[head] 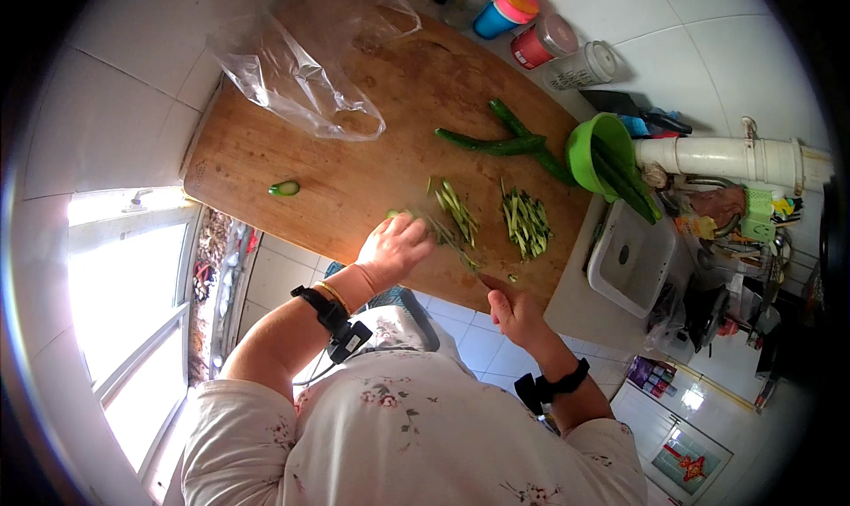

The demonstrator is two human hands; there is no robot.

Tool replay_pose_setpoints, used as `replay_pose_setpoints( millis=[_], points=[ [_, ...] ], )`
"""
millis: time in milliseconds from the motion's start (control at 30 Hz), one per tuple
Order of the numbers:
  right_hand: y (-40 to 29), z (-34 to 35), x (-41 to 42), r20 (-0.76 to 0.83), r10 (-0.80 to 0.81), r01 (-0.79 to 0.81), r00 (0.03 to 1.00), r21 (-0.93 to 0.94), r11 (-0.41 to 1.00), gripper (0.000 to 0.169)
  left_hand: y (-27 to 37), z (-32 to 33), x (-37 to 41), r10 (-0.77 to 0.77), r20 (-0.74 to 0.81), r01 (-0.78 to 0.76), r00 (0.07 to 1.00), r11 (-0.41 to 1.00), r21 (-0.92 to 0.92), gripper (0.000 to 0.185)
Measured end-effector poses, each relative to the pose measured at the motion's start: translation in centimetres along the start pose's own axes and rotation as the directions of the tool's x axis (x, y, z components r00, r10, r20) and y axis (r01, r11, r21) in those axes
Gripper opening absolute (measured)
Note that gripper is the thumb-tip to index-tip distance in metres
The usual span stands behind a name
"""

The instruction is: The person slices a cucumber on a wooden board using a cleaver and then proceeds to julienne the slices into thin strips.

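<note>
My right hand (514, 313) grips the handle of a kitchen knife (451, 240), whose blurred blade lies beside my left fingers. My left hand (398, 244) presses down on a piece of cucumber (392, 213), mostly hidden under the fingers. Just right of the blade is a small row of cut cucumber strips (457, 212); a larger pile of strips (526, 222) lies farther right. A cucumber end piece (284, 188) rests alone at the left. Two whole cucumbers (491, 143) cross each other behind the piles, all on a wooden board (372, 167).
A clear plastic bag (312, 87) lies at the back left. The green bowl (601, 154) holding cucumbers stands at the board's right corner, next to a white basin (631, 257). Lidded cups (544, 41) line the tiled wall. A window (129, 307) is at the left.
</note>
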State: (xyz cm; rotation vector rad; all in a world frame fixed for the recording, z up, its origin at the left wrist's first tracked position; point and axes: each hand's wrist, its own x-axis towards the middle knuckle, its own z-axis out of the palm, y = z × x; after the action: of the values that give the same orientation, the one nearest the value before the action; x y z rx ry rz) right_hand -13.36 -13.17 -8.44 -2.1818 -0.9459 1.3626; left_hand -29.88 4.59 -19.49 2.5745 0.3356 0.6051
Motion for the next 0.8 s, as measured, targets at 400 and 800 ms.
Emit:
replay_pose_setpoints(
  millis=[400,800],
  points=[
    [2.1,1.2,3.9,0.010,0.063,-0.064,0.998,0.070,0.996,0.041,0.0,0.0,0.3,0.024,-0.064,-0.022,0.998,1.000,0.021,0.027],
    [-1.4,0.7,1.6,0.000,0.000,0.000,1.000,-0.175,0.985,0.038,-0.9,0.6,-0.6,0.064,-0.041,-0.064,0.997,0.998,0.015,0.032]
  ],
)
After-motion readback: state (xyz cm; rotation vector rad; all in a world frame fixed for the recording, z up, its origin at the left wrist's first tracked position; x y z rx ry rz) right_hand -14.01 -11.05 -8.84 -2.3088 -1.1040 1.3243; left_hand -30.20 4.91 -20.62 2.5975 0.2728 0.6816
